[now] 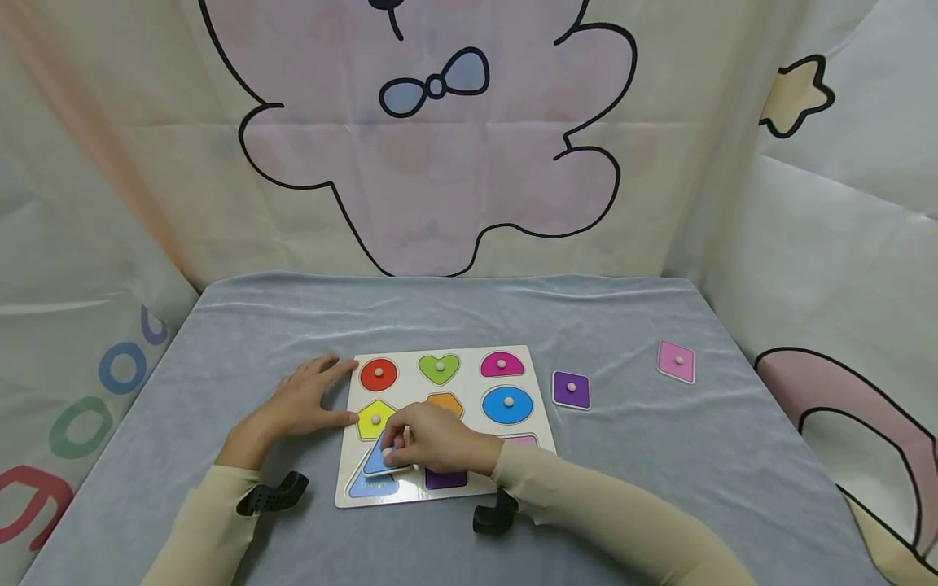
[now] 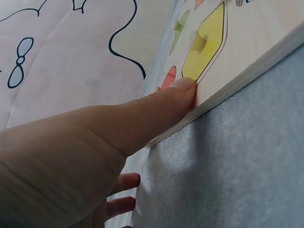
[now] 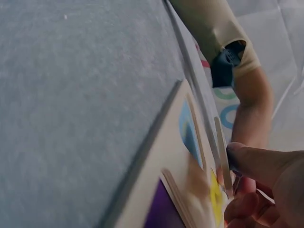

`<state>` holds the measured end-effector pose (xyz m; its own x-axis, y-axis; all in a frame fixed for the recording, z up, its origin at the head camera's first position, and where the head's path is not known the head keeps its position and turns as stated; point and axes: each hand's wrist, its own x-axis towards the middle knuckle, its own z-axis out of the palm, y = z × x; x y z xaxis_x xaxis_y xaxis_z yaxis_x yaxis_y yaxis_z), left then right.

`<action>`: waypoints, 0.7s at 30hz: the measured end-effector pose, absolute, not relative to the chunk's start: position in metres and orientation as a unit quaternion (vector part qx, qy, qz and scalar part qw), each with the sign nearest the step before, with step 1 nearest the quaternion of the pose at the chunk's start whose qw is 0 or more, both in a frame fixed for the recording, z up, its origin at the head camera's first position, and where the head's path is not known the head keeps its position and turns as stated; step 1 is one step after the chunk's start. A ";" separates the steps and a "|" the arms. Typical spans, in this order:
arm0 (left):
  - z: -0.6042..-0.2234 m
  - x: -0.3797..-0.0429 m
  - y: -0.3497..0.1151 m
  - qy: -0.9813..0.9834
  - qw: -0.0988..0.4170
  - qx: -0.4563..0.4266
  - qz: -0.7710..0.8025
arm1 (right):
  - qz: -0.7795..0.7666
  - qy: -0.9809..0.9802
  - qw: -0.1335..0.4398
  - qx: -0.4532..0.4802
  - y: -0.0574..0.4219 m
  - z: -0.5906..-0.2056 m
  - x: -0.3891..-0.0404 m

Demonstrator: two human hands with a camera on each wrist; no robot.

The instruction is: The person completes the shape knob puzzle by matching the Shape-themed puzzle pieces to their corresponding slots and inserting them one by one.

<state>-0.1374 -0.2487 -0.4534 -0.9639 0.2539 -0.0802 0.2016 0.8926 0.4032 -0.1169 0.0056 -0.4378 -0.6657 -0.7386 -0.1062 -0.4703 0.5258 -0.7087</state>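
My right hand [image 1: 440, 438] pinches the knob of a blue triangle puzzle piece [image 1: 374, 463]. The triangle is above the lower left of a wooden shape board [image 1: 470, 370], overlapping a blue triangle recess [image 1: 372, 488] in the head view. Edge-on, the held piece [image 3: 222, 152] shows apart from the board's surface in the right wrist view. At the board's left edge lies my left hand [image 1: 296, 403], fingers spread. Its thumb [image 2: 166, 104] touches the edge beside the yellow pentagon [image 2: 206, 45], while an index fingertip reaches the upper left corner.
A purple square piece [image 1: 571, 396] lies just right of the board, and a pink piece [image 1: 676, 367] farther right. Knobbed pieces sit in the board, among them a red circle [image 1: 379, 379], green heart [image 1: 449, 374] and blue oval [image 1: 498, 399]. Purple [image 1: 445, 480] and pink [image 1: 522, 439] recesses partly show.
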 end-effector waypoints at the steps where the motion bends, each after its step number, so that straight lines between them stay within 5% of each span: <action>1: -0.453 -0.137 -0.249 0.970 0.064 0.118 0.200 | -0.325 0.851 0.200 -0.361 0.003 -0.438 -0.116; 21: -0.450 -0.135 -0.249 0.968 0.058 0.124 0.208 | -0.284 0.860 0.211 -0.368 -0.017 -0.443 -0.101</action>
